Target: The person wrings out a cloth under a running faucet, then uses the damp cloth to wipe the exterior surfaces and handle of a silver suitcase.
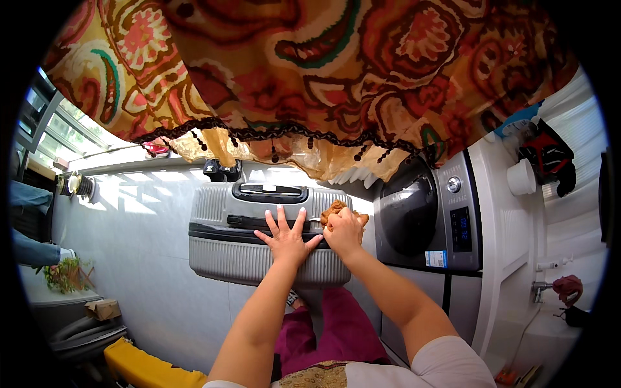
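A grey ribbed suitcase (220, 258) stands on the floor in front of my legs, its black-framed handle side facing up. My left hand (286, 244) lies on its top near the dark seam, fingers spread. Closed around a bunched brown cloth (336, 209), my right hand (345, 231) presses at the right end of the suitcase top. Part of the cloth is hidden under my fingers.
A patterned orange-red fabric (323, 77) with a dark beaded trim hangs over the far side. A grey washing machine (414, 213) stands close on the right. On the left are a potted plant (65, 273), a cardboard box (102, 309) and a yellow cloth (149, 365).
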### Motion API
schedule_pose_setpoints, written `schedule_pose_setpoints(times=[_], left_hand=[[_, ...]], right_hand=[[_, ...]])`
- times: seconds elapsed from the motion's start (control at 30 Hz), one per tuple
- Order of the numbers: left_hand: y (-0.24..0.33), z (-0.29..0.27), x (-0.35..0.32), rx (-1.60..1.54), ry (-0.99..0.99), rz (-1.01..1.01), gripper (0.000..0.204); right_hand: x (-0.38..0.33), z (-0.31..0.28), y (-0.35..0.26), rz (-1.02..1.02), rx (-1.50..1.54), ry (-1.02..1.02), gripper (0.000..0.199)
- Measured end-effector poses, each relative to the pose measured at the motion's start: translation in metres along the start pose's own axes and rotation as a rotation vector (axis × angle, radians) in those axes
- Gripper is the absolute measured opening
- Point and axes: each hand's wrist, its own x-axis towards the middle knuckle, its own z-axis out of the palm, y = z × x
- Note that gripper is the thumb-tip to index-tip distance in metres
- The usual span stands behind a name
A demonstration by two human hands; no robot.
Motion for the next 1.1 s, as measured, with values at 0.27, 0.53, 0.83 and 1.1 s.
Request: schedule_pose_setpoints(times=[0.27, 0.53, 0.83, 1.1], left_hand=[[0.008, -0.006, 0.006, 0.018, -0.013, 0.006, 0.087], [0.007, -0.008, 0.005, 0.032, -0.059, -0.01, 0.089], [0.006, -0.004, 0.001, 0.021, -0.026, 0.025, 0.089], [-0.004, 0.001, 0.001, 0.028, -0.006, 0.021, 0.097]], right_hand=[[0.077, 0.005, 0.008, 0.173, -0.032, 0.061, 0.009], [0.043, -0.002, 0.011, -0.341, -0.084, 0.015, 0.018], [0.058, -0.014, 0.022, -0.455, -0.121, 0.074, 0.007], [0.017, -0.019, 0.017, -0.628, 0.035, -0.071, 0.006]])
